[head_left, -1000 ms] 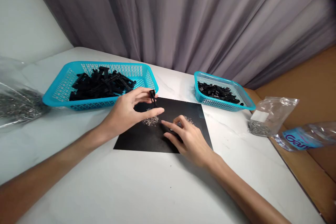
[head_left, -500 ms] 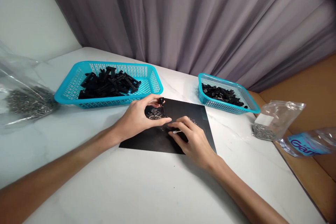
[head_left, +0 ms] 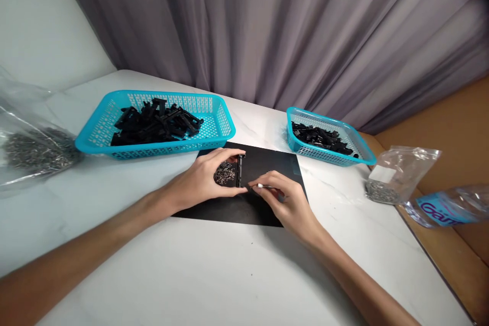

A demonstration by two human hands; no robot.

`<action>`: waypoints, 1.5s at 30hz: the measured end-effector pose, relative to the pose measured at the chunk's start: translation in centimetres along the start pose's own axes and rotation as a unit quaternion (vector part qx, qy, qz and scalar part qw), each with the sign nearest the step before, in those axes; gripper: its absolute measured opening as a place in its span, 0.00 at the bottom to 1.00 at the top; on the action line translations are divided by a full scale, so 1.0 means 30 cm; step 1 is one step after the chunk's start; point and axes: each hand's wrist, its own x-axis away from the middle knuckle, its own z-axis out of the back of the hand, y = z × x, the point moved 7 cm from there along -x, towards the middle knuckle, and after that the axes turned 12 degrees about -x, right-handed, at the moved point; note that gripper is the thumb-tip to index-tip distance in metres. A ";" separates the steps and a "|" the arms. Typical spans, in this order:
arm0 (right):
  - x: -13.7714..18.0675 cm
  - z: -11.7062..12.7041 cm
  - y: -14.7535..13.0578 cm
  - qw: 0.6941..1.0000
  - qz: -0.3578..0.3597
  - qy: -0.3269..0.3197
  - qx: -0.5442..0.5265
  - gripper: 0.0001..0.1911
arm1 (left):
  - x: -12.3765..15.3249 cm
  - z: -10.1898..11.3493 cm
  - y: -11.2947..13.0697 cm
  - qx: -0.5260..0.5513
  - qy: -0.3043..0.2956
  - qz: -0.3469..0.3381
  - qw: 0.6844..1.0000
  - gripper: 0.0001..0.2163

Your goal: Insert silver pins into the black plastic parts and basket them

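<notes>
Between the thumb and fingers of my left hand [head_left: 204,175], a narrow black plastic part [head_left: 240,170] is gripped by its two ends. My right hand [head_left: 284,193] pinches a thin metal tool with a pale tip [head_left: 260,186], close to the lower end of the black part; whether they touch I cannot tell. Below both hands lies a black mat [head_left: 233,211]. A pile of small shiny metal pieces [head_left: 225,173] rests on the mat, seen inside the curve of my left hand. My right fingers partly hide the tool.
A blue basket [head_left: 171,148] of black plastic parts stands at the back left, and a smaller blue basket [head_left: 324,156] of black parts at the back right. Clear bags of metal pieces lie left [head_left: 40,150] and right [head_left: 385,191]. A water bottle [head_left: 446,206] lies far right.
My left hand has lowered slightly and turned the black part, which now shows more of its length. My right hand has shifted a little right, and the pale tip sits slightly higher.
</notes>
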 end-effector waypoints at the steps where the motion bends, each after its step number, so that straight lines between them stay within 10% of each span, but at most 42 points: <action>1: 0.001 0.005 0.002 0.999 -0.020 0.000 -0.027 0.10 | 0.005 -0.002 0.010 -0.003 0.005 -0.025 1.000 0.32; 7: 0.009 0.001 0.029 0.983 -0.111 -0.011 -0.145 0.12 | 0.031 0.001 0.068 -0.012 0.054 -0.150 0.987 0.35; 24: 0.010 0.010 0.041 0.978 -0.126 -0.019 -0.168 0.12 | 0.045 -0.007 0.103 -0.019 0.085 -0.185 0.979 0.35; 32: 0.011 0.005 0.054 0.955 -0.140 -0.016 -0.259 0.10 | 0.032 -0.005 0.091 0.155 0.086 -0.059 0.982 0.32; 45: 0.016 0.041 0.001 0.991 -0.049 0.064 -0.109 0.05 | 0.036 -0.052 0.086 0.320 0.013 0.081 0.944 0.30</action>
